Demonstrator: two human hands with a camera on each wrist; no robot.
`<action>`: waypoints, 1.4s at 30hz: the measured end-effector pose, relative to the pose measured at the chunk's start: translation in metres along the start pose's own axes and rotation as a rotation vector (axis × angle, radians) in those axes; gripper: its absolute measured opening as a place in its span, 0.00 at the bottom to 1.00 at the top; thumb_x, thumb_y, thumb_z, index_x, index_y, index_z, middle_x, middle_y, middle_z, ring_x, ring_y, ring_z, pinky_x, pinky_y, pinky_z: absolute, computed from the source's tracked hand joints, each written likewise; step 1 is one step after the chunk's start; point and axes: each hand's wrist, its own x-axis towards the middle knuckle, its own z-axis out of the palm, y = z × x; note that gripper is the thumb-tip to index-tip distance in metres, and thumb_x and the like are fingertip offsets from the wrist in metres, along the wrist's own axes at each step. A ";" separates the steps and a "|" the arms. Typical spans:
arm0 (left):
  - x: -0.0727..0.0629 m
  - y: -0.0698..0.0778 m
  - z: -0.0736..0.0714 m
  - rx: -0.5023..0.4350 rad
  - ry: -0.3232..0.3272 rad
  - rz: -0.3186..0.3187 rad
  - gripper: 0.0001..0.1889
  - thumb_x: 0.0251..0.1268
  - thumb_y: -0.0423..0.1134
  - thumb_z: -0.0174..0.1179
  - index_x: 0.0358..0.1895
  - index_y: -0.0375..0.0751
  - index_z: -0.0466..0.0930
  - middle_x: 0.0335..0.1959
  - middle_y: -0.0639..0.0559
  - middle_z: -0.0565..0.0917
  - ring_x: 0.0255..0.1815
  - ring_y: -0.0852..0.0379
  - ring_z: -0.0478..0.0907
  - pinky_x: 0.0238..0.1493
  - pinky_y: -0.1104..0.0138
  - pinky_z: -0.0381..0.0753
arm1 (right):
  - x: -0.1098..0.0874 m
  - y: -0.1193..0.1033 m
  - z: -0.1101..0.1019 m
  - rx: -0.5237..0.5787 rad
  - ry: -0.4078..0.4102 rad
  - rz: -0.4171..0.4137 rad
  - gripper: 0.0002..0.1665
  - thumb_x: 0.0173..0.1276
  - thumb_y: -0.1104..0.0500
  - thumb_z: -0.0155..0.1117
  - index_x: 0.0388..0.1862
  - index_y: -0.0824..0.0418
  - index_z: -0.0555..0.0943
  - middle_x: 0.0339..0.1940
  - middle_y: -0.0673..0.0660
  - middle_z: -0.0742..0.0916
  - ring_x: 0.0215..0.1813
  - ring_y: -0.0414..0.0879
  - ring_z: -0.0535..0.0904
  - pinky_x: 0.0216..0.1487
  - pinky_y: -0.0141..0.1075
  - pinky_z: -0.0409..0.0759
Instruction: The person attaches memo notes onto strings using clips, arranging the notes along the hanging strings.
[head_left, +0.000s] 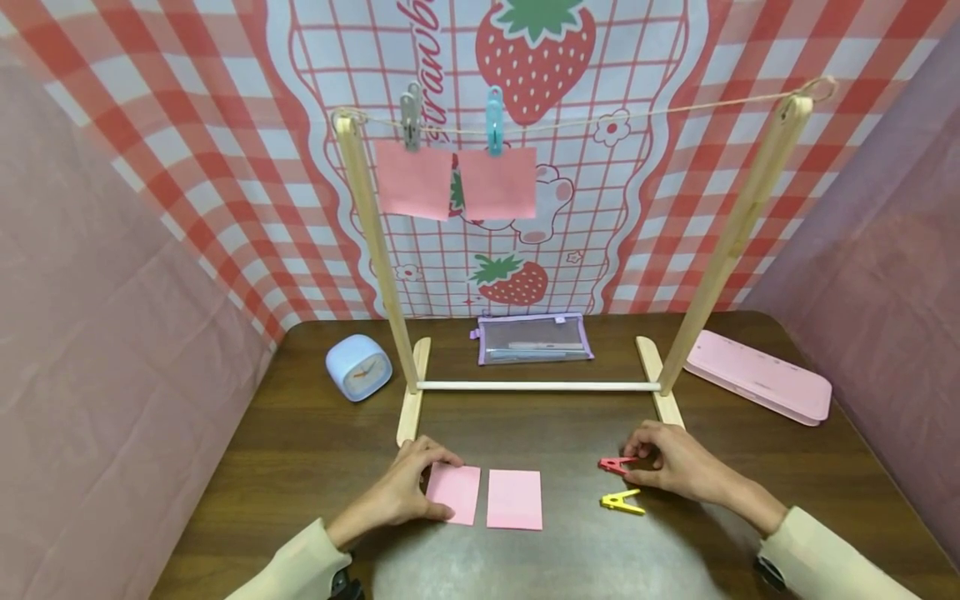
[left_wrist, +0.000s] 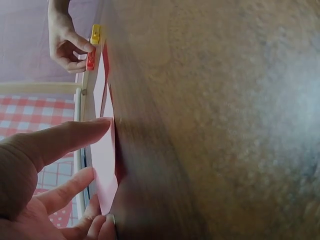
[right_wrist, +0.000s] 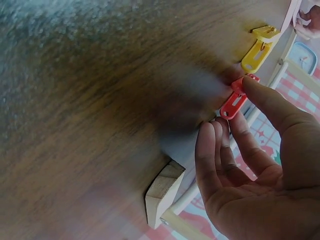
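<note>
My left hand [head_left: 408, 483] spans the left pink paper note [head_left: 459, 493], thumb on its near edge and fingers at its far edge; in the left wrist view the note [left_wrist: 103, 172] stands between thumb and fingers. Beside it lies a second pink note [head_left: 514, 500] on the table. With thumb and index finger, my right hand [head_left: 678, 462] pinches a red clothespin [head_left: 613, 466]. A yellow clothespin [head_left: 622, 502] lies just nearer to me. Two more pink notes hang from the string, the left one [head_left: 412, 182] under a grey clothespin [head_left: 410, 118], the right one [head_left: 498, 185] under a blue clothespin [head_left: 494, 121].
A wooden frame with a left post [head_left: 378, 250], right post [head_left: 738, 242] and white crossbar [head_left: 536, 386] holds the string [head_left: 637, 112] up high. Around it are a blue clock [head_left: 358, 367], a mesh pouch [head_left: 534, 339] and a pink case [head_left: 757, 377].
</note>
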 end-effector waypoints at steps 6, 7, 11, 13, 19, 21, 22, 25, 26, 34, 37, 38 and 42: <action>-0.001 0.000 -0.001 -0.006 -0.002 -0.016 0.32 0.34 0.37 0.86 0.52 0.48 0.87 0.45 0.49 0.79 0.51 0.52 0.70 0.50 0.67 0.70 | 0.002 -0.001 -0.001 0.005 -0.002 -0.004 0.12 0.56 0.56 0.83 0.35 0.53 0.86 0.32 0.45 0.85 0.35 0.31 0.77 0.32 0.27 0.80; -0.001 -0.001 0.000 -0.004 -0.001 -0.019 0.32 0.34 0.38 0.86 0.52 0.48 0.87 0.45 0.49 0.78 0.51 0.52 0.70 0.50 0.67 0.71 | 0.002 -0.001 -0.001 0.007 -0.004 -0.002 0.12 0.57 0.56 0.83 0.34 0.53 0.85 0.32 0.45 0.85 0.35 0.31 0.77 0.32 0.27 0.80; -0.002 0.000 0.000 0.005 -0.002 -0.031 0.33 0.34 0.39 0.87 0.53 0.49 0.87 0.43 0.50 0.78 0.47 0.55 0.71 0.47 0.68 0.71 | 0.002 -0.003 -0.003 0.020 -0.015 0.009 0.12 0.57 0.56 0.82 0.34 0.53 0.85 0.31 0.44 0.85 0.34 0.31 0.78 0.32 0.27 0.80; -0.002 0.000 0.000 0.012 -0.003 -0.024 0.33 0.35 0.39 0.87 0.53 0.49 0.87 0.42 0.50 0.79 0.44 0.56 0.73 0.45 0.69 0.71 | 0.003 -0.004 -0.004 0.025 -0.022 0.019 0.11 0.58 0.56 0.82 0.34 0.53 0.85 0.31 0.44 0.85 0.34 0.30 0.78 0.33 0.28 0.80; 0.001 0.000 0.001 -0.021 -0.045 0.001 0.33 0.39 0.36 0.85 0.56 0.44 0.84 0.42 0.50 0.86 0.37 0.60 0.78 0.37 0.71 0.75 | 0.005 -0.006 -0.007 0.103 -0.064 0.077 0.09 0.62 0.56 0.80 0.35 0.56 0.86 0.29 0.44 0.88 0.33 0.28 0.80 0.34 0.30 0.84; 0.001 0.000 0.002 -0.044 -0.064 -0.006 0.33 0.41 0.35 0.84 0.57 0.43 0.84 0.42 0.49 0.87 0.34 0.62 0.78 0.34 0.72 0.76 | 0.006 -0.006 -0.008 0.122 -0.070 0.087 0.09 0.62 0.56 0.80 0.35 0.56 0.86 0.29 0.43 0.89 0.33 0.28 0.81 0.34 0.31 0.85; 0.001 0.000 0.002 -0.053 -0.071 -0.011 0.33 0.41 0.34 0.83 0.58 0.42 0.83 0.42 0.49 0.88 0.32 0.63 0.76 0.32 0.72 0.75 | 0.007 -0.007 -0.008 0.124 -0.069 0.090 0.09 0.62 0.56 0.79 0.34 0.57 0.86 0.29 0.44 0.89 0.33 0.27 0.81 0.35 0.32 0.86; 0.000 0.001 0.003 -0.045 -0.067 -0.007 0.34 0.41 0.33 0.83 0.58 0.43 0.83 0.47 0.47 0.89 0.33 0.64 0.76 0.33 0.72 0.75 | 0.007 -0.007 -0.009 0.123 -0.066 0.085 0.09 0.62 0.57 0.80 0.34 0.57 0.86 0.29 0.44 0.89 0.33 0.28 0.81 0.35 0.33 0.86; 0.000 0.001 0.003 -0.040 -0.062 -0.005 0.34 0.41 0.33 0.83 0.58 0.43 0.83 0.49 0.47 0.89 0.34 0.63 0.76 0.33 0.72 0.75 | 0.007 -0.007 -0.009 0.124 -0.065 0.083 0.09 0.62 0.58 0.79 0.34 0.57 0.86 0.29 0.44 0.89 0.32 0.28 0.81 0.35 0.33 0.86; -0.002 0.004 0.006 -0.043 -0.002 0.026 0.35 0.40 0.25 0.74 0.60 0.44 0.82 0.55 0.46 0.88 0.50 0.54 0.82 0.48 0.68 0.79 | 0.008 -0.010 -0.012 0.145 -0.079 0.089 0.08 0.64 0.58 0.78 0.36 0.59 0.86 0.29 0.45 0.89 0.33 0.29 0.82 0.34 0.30 0.86; -0.001 0.003 0.006 -0.109 0.018 0.037 0.37 0.43 0.22 0.69 0.65 0.41 0.78 0.57 0.42 0.86 0.46 0.55 0.81 0.43 0.70 0.80 | 0.008 -0.011 -0.012 0.151 -0.087 0.100 0.08 0.65 0.57 0.77 0.37 0.59 0.86 0.30 0.45 0.89 0.33 0.29 0.82 0.35 0.29 0.85; 0.000 0.002 0.006 -0.151 0.021 0.038 0.38 0.44 0.21 0.68 0.67 0.39 0.76 0.57 0.39 0.85 0.44 0.55 0.81 0.41 0.71 0.80 | 0.008 -0.011 -0.012 0.151 -0.088 0.102 0.08 0.65 0.57 0.77 0.37 0.59 0.86 0.30 0.45 0.89 0.33 0.29 0.82 0.35 0.29 0.85; 0.003 0.002 0.004 -0.351 0.045 0.013 0.42 0.50 0.17 0.63 0.74 0.32 0.65 0.56 0.29 0.79 0.42 0.52 0.81 0.34 0.72 0.82 | 0.009 -0.011 -0.013 0.147 -0.086 0.103 0.08 0.66 0.57 0.77 0.37 0.59 0.86 0.31 0.45 0.90 0.34 0.29 0.83 0.36 0.30 0.86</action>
